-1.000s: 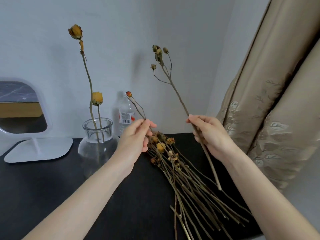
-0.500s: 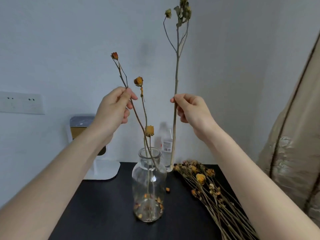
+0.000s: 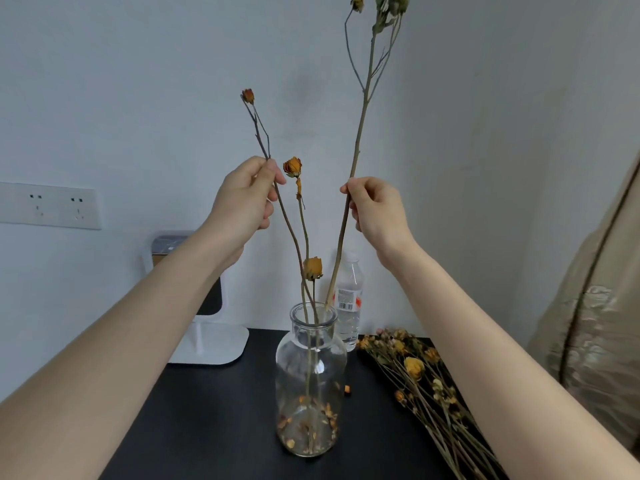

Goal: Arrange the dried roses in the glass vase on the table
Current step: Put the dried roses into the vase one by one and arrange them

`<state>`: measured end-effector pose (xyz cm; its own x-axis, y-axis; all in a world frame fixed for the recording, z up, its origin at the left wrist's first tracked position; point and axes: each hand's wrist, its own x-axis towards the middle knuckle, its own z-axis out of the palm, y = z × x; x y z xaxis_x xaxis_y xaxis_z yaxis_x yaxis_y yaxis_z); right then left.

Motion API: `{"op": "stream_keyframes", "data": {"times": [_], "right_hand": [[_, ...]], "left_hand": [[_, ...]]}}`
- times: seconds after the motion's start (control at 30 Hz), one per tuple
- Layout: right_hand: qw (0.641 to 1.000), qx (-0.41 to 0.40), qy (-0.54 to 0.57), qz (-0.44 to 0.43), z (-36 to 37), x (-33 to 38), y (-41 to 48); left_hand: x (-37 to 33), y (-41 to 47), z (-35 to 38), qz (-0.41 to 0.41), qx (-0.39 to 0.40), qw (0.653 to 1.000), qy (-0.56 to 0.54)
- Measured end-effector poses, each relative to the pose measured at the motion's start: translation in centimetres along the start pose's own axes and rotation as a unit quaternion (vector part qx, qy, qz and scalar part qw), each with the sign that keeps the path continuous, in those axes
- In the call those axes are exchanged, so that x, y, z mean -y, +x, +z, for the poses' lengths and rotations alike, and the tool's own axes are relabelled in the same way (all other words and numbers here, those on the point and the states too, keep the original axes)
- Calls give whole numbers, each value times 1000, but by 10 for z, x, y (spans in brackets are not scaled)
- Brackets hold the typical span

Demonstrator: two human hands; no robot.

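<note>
Left hand (image 3: 247, 199): raised above the vase, thumb and forefinger pinched on a thin red-bud stem (image 3: 257, 128); other fingers curled.
Red-bud stem: slants down to the right from the pinch, and its lower part passes into the vase mouth.
Right hand (image 3: 377, 209): raised at like height, fingertips clamped on a tall branched stem (image 3: 360, 133).
Tall stem: its heads reach the top edge; its foot is at the vase rim, back right, and whether it is inside cannot be told.
Vase (image 3: 311, 375): clear glass, upright on the black table (image 3: 214, 427), with petal crumbs at the bottom.
In the way: two yellow roses (image 3: 312, 268) already in the vase, rising between the two held stems.
Pile (image 3: 415, 372): dried roses lying on the table right of the vase.
Bottle (image 3: 349, 306): just behind the vase, right.
Mirror stand (image 3: 211, 344): back left.
Curtain (image 3: 595, 306): far right.
Socket (image 3: 48, 206): on the wall, left.
</note>
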<state>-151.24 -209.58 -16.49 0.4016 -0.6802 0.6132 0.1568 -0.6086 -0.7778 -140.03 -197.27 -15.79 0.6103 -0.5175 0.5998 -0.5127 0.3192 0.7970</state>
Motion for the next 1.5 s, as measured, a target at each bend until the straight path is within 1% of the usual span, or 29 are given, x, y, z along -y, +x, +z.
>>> {"op": "stream_keyframes", "data": {"times": [0.1, 0.23, 0.37, 0.57, 0.77, 0.9, 0.97, 1.13, 1.27, 1.37, 1.5], "right_hand": [[1000, 10, -28, -4, 3, -16, -5], [1000, 7, -26, -1, 4, -27, -8], [999, 11, -34, -7, 4, -29, -7], [991, 90, -100, -11, 10, -46, -25], [982, 143, -122, 17, 9, -70, -55], [974, 184, -126, 38, 4, -78, -68], [971, 191, -132, 49, 4, -83, -74], [967, 192, -150, 68, 7, -86, -79], [970, 179, -148, 69, 8, -82, -76], [978, 150, -132, 67, 6, -82, -75], [982, 132, -119, 70, -3, -87, -82]], "left_hand": [[20, -8, 4, -8, 20, 999, 25], [38, -17, 10, -22, 51, 998, 34], [46, -19, 14, -24, 62, 996, 52], [57, -34, 14, -45, 100, 989, 97], [69, -56, 16, -80, 123, 982, 117], [84, -61, 17, -77, 142, 978, 132], [91, -63, 18, -83, 144, 976, 144], [100, -66, 18, -102, 138, 972, 163], [101, -67, 19, -89, 125, 971, 182], [104, -67, 20, -70, 72, 970, 220], [104, -79, 20, -87, 11, 967, 240]]}}
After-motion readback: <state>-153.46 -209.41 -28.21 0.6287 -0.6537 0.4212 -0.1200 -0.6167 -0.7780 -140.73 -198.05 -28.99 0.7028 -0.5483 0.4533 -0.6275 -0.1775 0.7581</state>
